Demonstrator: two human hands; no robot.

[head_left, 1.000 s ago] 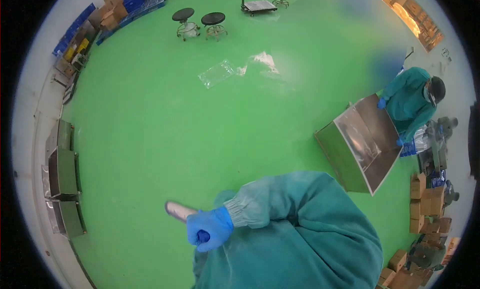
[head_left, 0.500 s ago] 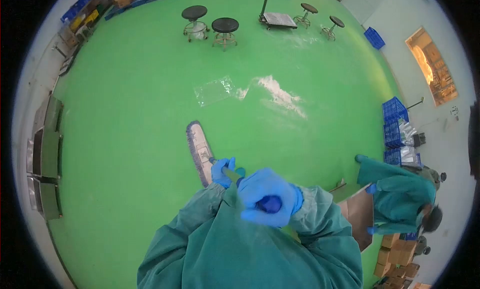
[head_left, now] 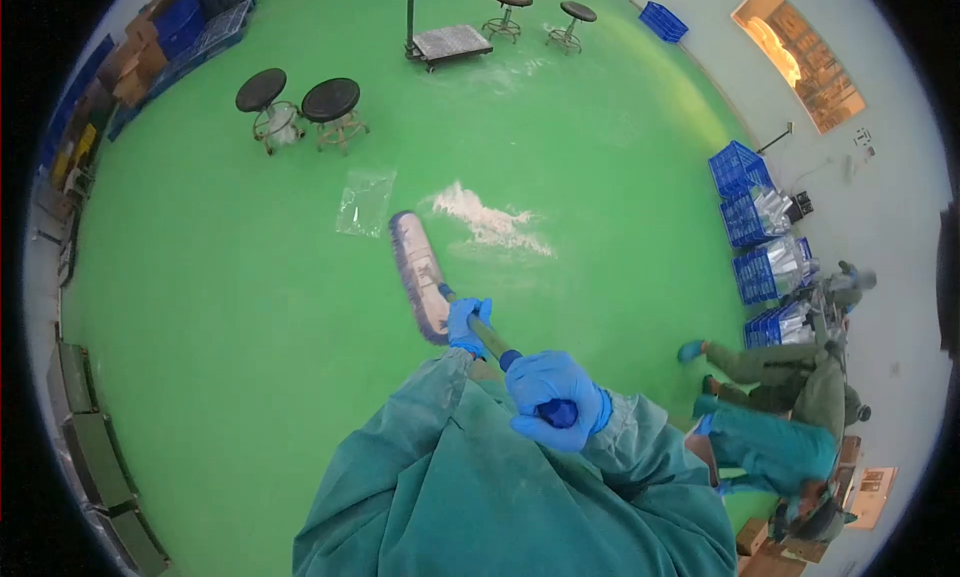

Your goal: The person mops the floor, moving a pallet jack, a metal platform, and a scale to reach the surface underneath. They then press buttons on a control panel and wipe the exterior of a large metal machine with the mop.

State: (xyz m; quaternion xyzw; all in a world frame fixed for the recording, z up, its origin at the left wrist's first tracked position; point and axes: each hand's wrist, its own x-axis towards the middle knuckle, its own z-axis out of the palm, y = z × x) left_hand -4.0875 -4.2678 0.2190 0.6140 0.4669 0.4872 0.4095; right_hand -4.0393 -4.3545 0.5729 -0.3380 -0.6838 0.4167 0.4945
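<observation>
My right hand (head_left: 556,401), in a blue glove, is wrapped round the blue top end of a mop handle (head_left: 487,337). Lower on the same handle my left hand (head_left: 467,326), also gloved in blue, is closed round it. The flat mop head (head_left: 419,277), pale with a blue-grey fringe, lies on the green floor ahead of my left hand. White powder (head_left: 485,222) is spread on the floor just right of the mop head. A clear plastic bag (head_left: 365,205) lies to the upper left of the mop head.
Two black stools (head_left: 331,100) stand at the upper left, and a platform cart (head_left: 452,43) and two more stools at the top. Blue crates (head_left: 745,217) line the right wall. At the lower right, people (head_left: 770,442) in green clothing bend near cardboard boxes (head_left: 752,537).
The view has turned and moved forward, so the powder and bag appear closer to the mop head. Both hands keep hold of the handle. More of a second person shows at the right.
</observation>
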